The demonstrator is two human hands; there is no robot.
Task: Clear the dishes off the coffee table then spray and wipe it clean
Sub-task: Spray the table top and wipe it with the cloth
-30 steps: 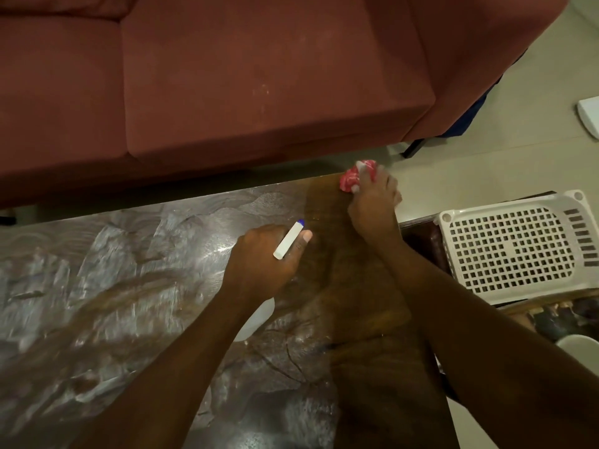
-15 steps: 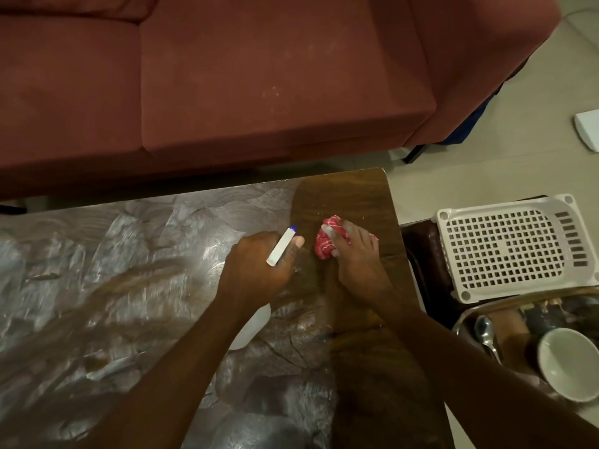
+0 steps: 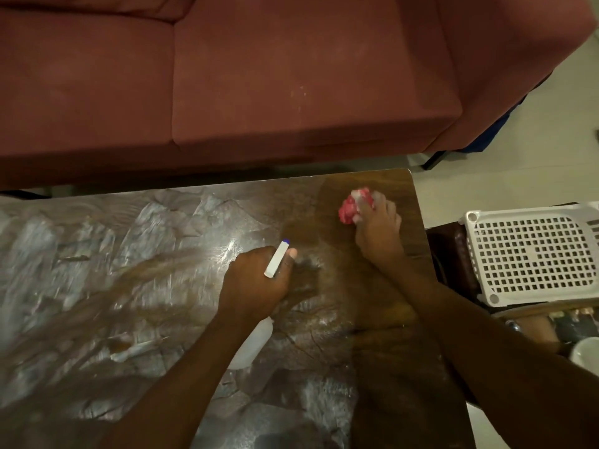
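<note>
My right hand (image 3: 376, 222) pressed a balled red cloth (image 3: 351, 207) on the coffee table (image 3: 162, 254) near its far right corner, at 1 o'clock. My left hand (image 3: 256, 283) gripped the spray bottle (image 3: 249, 345), nozzle aimed there; streaked tabletop stretched toward 9 o'clock.

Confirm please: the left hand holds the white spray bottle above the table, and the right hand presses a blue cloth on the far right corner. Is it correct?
Not quite. In the head view the cloth under the right hand is red, not blue. The left hand does hold the white spray bottle above the table.
</note>
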